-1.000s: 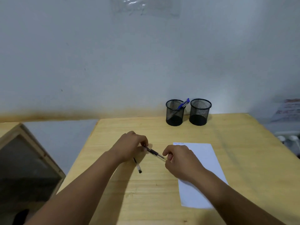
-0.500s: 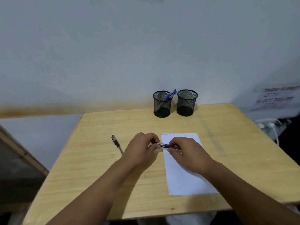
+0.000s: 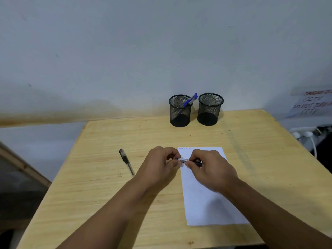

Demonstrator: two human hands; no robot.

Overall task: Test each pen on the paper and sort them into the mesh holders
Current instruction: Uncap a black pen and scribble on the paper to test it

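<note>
Blue pen [image 3: 190,101] in left holder [image 3: 179,111]

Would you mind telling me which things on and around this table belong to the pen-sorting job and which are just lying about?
Part of the job:
- pen held between left hand and right hand
- black pen lying on the table
- paper
- left mesh holder with blue pen
- right mesh holder

Just lying about:
- wall notice
- power strip
- wooden frame

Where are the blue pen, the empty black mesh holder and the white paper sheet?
Blue pen [image 3: 190,100], head view: on its barrel.
Empty black mesh holder [image 3: 209,110], head view: front wall.
White paper sheet [image 3: 203,203], head view: bare middle.
</note>
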